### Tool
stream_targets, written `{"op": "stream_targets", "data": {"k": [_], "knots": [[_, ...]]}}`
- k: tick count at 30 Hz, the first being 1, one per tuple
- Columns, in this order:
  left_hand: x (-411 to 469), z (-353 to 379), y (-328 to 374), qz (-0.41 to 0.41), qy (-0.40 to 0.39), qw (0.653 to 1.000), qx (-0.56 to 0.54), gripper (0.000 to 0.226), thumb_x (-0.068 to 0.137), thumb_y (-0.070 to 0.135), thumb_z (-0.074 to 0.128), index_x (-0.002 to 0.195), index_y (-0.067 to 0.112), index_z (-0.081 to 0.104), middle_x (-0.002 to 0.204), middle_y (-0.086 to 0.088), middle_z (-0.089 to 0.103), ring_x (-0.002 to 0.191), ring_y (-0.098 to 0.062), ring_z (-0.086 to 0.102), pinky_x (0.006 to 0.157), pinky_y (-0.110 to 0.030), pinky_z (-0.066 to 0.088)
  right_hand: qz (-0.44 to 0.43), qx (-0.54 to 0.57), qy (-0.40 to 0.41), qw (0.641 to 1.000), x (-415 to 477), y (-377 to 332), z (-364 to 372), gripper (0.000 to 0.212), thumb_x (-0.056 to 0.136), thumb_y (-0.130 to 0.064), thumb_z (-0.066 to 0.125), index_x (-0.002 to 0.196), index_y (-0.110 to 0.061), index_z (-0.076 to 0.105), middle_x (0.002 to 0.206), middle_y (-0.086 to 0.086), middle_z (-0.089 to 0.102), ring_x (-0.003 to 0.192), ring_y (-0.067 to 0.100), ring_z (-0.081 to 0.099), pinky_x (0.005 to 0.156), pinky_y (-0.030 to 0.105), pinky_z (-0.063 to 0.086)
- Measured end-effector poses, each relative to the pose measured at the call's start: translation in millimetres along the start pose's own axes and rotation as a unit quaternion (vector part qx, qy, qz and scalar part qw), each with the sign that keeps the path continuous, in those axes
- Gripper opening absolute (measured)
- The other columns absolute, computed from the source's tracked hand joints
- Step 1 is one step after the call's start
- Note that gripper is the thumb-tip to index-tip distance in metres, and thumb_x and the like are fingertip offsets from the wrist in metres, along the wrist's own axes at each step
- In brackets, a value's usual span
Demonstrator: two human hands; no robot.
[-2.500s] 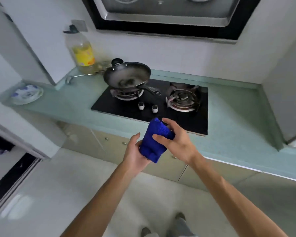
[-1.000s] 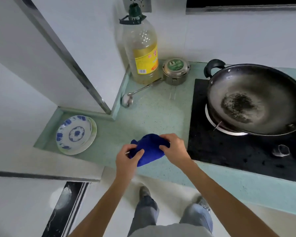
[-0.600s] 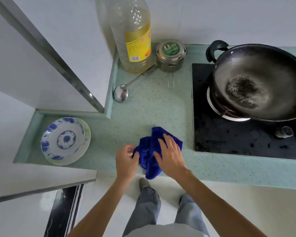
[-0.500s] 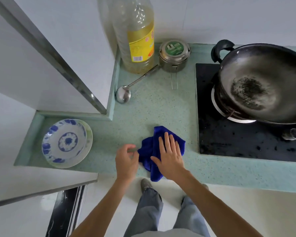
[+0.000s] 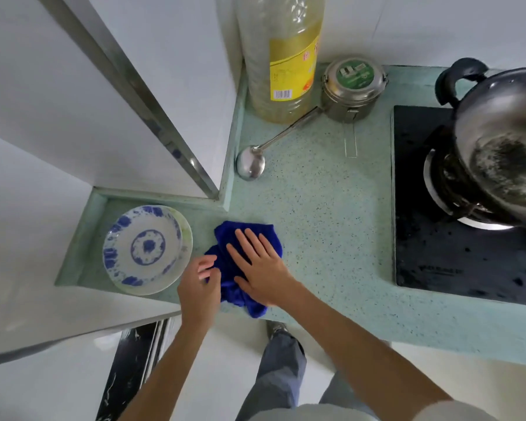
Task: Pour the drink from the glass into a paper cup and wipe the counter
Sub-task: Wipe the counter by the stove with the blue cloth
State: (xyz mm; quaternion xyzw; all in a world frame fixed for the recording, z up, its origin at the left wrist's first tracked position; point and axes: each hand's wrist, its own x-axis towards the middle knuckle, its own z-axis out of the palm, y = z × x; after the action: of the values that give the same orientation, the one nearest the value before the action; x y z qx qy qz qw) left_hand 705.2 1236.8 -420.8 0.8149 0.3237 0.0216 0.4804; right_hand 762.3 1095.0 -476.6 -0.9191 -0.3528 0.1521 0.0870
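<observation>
Beside the blue-patterned plate (image 5: pixel 125 226), the flat right hand (image 5: pixel 261 268) is wiping the speckled green counter (image 5: pixel 331 223) with a blue cloth (image 5: pixel 223 235); left hand (image 5: pixel 198 287) grip unclear; broader sweeps likely next.

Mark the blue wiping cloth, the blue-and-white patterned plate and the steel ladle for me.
blue wiping cloth (image 5: pixel 222 233): head view, its bare upper-left corner.
blue-and-white patterned plate (image 5: pixel 148 246): head view, its centre medallion.
steel ladle (image 5: pixel 249 167): head view, its bowl.

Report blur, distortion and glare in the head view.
Head view: wide-angle perspective slants the metal wall trim; the wok at the right edge is smeared; the left hand looks slightly motion-blurred at the fingers; light is even and diffuse, with mild sheen on the ladle.
</observation>
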Motion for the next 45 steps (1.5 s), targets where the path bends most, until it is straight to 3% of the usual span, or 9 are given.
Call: {"op": "stream_targets", "data": {"k": [3, 9, 16, 19, 24, 31, 35, 37, 45], "knots": [[5.2, 12.8, 12.6, 0.008, -0.028, 1.0, -0.01, 0.023, 0.092, 0.005, 0.058, 0.104, 0.022, 0.066, 0.101, 0.009, 0.069, 0.095, -0.007, 0.066, 0.088, -0.044, 0.059, -0.008, -0.007, 0.01, 1.0, -36.2, 12.4, 10.4, 0.069, 0.094, -0.047, 0.039, 0.154, -0.018, 0.023, 0.163, 0.014, 0.012, 0.151, 0.032, 0.012, 0.123, 0.047, 0.012], [-2.9, 54.8, 37.6, 0.066, -0.11, 0.991, 0.025, 0.024, 0.094, 0.005, 0.057, 0.114, 0.014, 0.066, 0.113, 0.003, 0.068, 0.102, -0.012, 0.064, 0.075, -0.005, 0.044, 0.177, 0.0, 0.027, 0.984, -110.5, 82.6, 2.2, 0.073, 0.093, -0.055, 0.035, 0.156, -0.022, 0.019, 0.164, 0.009, 0.004, 0.152, 0.028, 0.008, 0.122, 0.047, 0.013], [-4.7, 41.3, 35.0, 0.06, -0.129, 0.99, 0.023, 0.026, 0.094, 0.007, 0.058, 0.116, 0.019, 0.065, 0.112, 0.01, 0.066, 0.101, 0.003, 0.061, 0.074, -0.005, 0.044, 0.305, -0.023, 0.058, 0.95, -58.5, 132.7, -18.9, 0.076, 0.095, -0.06, 0.024, 0.155, -0.013, 0.02, 0.162, 0.021, 0.012, 0.149, 0.039, 0.015, 0.119, 0.052, 0.014], [2.4, 20.9, 27.2, 0.053, -0.099, 0.993, 0.035, 0.027, 0.092, 0.003, 0.058, 0.113, 0.018, 0.066, 0.111, 0.008, 0.067, 0.1, -0.001, 0.063, 0.073, -0.001, 0.043, 0.274, -0.009, 0.063, 0.96, -9.0, 103.6, -22.3, 0.074, 0.097, -0.056, 0.03, 0.155, -0.012, 0.017, 0.162, 0.022, 0.008, 0.149, 0.041, 0.011, 0.119, 0.054, 0.01], [3.3, -8.9, 14.0, 0.047, -0.05, 0.996, 0.053, 0.03, 0.088, -0.003, 0.057, 0.112, 0.013, 0.067, 0.109, 0.004, 0.069, 0.095, 0.002, 0.063, 0.072, 0.0, 0.044, 0.098, -0.011, 0.014, 0.995, 28.5, 14.9, -10.8, 0.072, 0.1, -0.053, 0.031, 0.157, -0.015, 0.009, 0.163, 0.018, -0.004, 0.151, 0.036, -0.001, 0.12, 0.05, -0.001], [-3.1, -21.0, 3.6, 0.053, -0.041, 0.995, 0.073, 0.029, 0.09, -0.003, 0.058, 0.114, 0.011, 0.066, 0.114, 0.001, 0.07, 0.1, -0.011, 0.065, 0.081, -0.007, 0.045, -0.017, -0.006, 0.019, 1.0, -10.4, -25.9, 18.0, 0.07, 0.096, -0.053, 0.041, 0.154, -0.016, 0.027, 0.163, 0.015, 0.014, 0.151, 0.032, 0.012, 0.121, 0.05, 0.016], [-16.6, 1.3, 14.1, 0.057, -0.068, 0.994, 0.057, 0.03, 0.09, -0.002, 0.057, 0.112, 0.015, 0.067, 0.112, 0.005, 0.07, 0.1, -0.002, 0.065, 0.087, -0.017, 0.049, -0.004, -0.001, 0.026, 1.0, -53.0, 0.8, 20.5, 0.07, 0.096, -0.057, 0.035, 0.154, -0.018, 0.028, 0.163, 0.013, 0.016, 0.15, 0.031, 0.015, 0.121, 0.048, 0.018], [-24.9, 17.6, 20.2, 0.061, -0.086, 0.992, 0.062, 0.03, 0.09, -0.001, 0.056, 0.112, 0.016, 0.066, 0.112, 0.005, 0.069, 0.098, 0.002, 0.062, 0.084, -0.013, 0.047, 0.03, 0.005, 0.033, 0.999, -78.3, 18.4, 20.7, 0.07, 0.096, -0.058, 0.036, 0.154, -0.019, 0.028, 0.163, 0.012, 0.016, 0.15, 0.03, 0.016, 0.121, 0.048, 0.019], [-31.9, 52.7, 36.5, 0.092, -0.136, 0.984, 0.07, 0.029, 0.094, 0.004, 0.059, 0.12, 0.015, 0.064, 0.119, 0.004, 0.064, 0.107, -0.01, 0.06, 0.079, -0.011, 0.043, 0.203, -0.006, 0.041, 0.978, -148.7, 104.5, 3.7, 0.071, 0.097, -0.059, 0.024, 0.157, -0.021, 0.015, 0.165, 0.009, 0.002, 0.152, 0.027, 0.004, 0.123, 0.046, 0.011]]}}
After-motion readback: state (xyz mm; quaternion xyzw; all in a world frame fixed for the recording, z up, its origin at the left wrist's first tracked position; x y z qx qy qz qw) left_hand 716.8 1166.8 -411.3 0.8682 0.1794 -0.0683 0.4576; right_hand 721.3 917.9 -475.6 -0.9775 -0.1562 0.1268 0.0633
